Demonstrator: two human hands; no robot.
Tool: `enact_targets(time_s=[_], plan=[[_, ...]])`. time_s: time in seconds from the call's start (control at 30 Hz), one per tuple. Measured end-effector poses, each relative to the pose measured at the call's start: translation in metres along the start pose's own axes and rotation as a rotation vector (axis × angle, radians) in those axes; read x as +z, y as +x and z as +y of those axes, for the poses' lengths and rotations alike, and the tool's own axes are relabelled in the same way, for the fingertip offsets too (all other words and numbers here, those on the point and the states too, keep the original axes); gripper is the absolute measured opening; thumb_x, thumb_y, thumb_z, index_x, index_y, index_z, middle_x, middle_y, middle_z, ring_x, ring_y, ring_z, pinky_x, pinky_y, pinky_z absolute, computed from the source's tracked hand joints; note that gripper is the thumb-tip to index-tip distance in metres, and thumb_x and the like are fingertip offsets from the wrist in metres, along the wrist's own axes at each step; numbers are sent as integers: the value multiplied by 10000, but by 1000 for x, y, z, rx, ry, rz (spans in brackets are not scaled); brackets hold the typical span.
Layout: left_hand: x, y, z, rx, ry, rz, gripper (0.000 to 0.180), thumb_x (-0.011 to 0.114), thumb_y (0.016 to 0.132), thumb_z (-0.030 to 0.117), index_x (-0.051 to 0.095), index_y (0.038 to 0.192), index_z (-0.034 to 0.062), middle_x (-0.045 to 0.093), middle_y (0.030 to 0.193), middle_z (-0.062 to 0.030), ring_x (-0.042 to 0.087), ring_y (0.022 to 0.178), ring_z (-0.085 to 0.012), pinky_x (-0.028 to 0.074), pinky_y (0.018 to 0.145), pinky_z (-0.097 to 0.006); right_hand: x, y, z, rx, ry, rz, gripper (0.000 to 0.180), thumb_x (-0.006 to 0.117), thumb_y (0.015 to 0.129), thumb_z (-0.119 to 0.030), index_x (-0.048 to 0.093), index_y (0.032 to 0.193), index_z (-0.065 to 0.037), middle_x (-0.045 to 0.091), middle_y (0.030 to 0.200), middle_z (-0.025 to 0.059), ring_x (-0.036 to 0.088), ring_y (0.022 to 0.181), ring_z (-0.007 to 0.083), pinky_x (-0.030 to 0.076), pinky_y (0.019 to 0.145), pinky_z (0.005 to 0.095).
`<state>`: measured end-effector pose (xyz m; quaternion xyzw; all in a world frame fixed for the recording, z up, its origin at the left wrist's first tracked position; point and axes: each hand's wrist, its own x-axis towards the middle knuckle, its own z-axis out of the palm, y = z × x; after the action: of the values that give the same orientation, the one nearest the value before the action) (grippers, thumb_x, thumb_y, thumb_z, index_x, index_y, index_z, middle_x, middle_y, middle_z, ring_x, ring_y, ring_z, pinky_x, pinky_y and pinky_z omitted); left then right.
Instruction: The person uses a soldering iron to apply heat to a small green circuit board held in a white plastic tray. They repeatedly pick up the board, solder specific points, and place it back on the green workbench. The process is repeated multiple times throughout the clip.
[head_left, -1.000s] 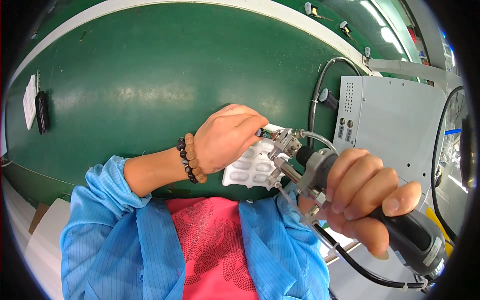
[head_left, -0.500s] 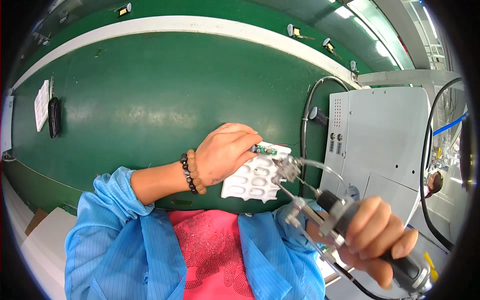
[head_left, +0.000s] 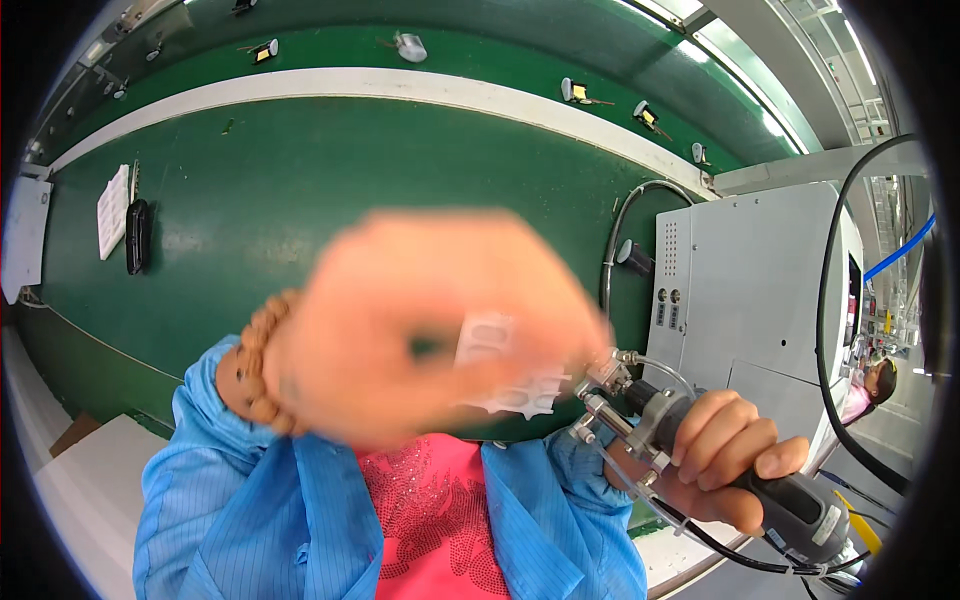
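Observation:
My right hand (head_left: 725, 455) is wrapped round the handle of a grey and black hand-held soldering tool (head_left: 810, 515) with a metal head, rods and a thin tube. The tool's metal head (head_left: 605, 375) points up and left. Raised close to the view, my left hand (head_left: 440, 290) is smeared by motion. Its fingertips overlap the tool's metal head; whether they touch it or hold anything cannot be told. Behind that hand, parts of a white tray (head_left: 530, 398) with oval hollows show on the green table. The small green circuit board is hidden.
A grey metal machine (head_left: 740, 280) stands at the right, with a black cable (head_left: 608, 240) beside it. At the far left lie a second white tray (head_left: 113, 212) and a black case (head_left: 138, 237). Several small parts with wires rest on the green strip (head_left: 500, 60) beyond the white ledge.
My left hand has left the circuit board at the tray and risen toward the view, across the tool's head. The tool remains in my right hand, its head slightly lower and to the right.

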<state>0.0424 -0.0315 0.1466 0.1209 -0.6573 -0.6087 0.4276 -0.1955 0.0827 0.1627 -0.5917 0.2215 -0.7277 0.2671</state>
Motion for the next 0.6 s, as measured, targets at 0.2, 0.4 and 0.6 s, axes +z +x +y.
enact_targets(time_s=[0.2, 0.4, 0.6], plan=[[28, -22, 7, 187, -536, -321, 136, 671, 877, -17, 724, 988, -73, 687, 986, -219, 662, 876, -308, 555, 744, -373, 4, -4, 3, 56, -9, -12, 431, 737, 878, -363, 439, 995, -75, 531, 623, 7, 530, 465, 116, 452, 406, 244], [74, -31, 9, 354, -940, -180, 269, 484, 938, -1, 674, 1113, -74, 620, 1153, -217, 613, 926, -290, 507, 765, -323, 3, -4, 1, 115, -19, -39, 437, 726, 874, -395, 445, 1019, -93, 529, 635, -5, 528, 481, 108, 431, 413, 229], [66, -44, 24, 136, -1104, -185, 270, 479, 923, -14, 672, 1100, -79, 610, 1154, -244, 610, 917, -287, 514, 724, -322, 2, -8, 0, 104, -1, -52, 454, 707, 880, -432, 451, 1045, -95, 528, 659, -12, 530, 508, 99, 437, 437, 218]])
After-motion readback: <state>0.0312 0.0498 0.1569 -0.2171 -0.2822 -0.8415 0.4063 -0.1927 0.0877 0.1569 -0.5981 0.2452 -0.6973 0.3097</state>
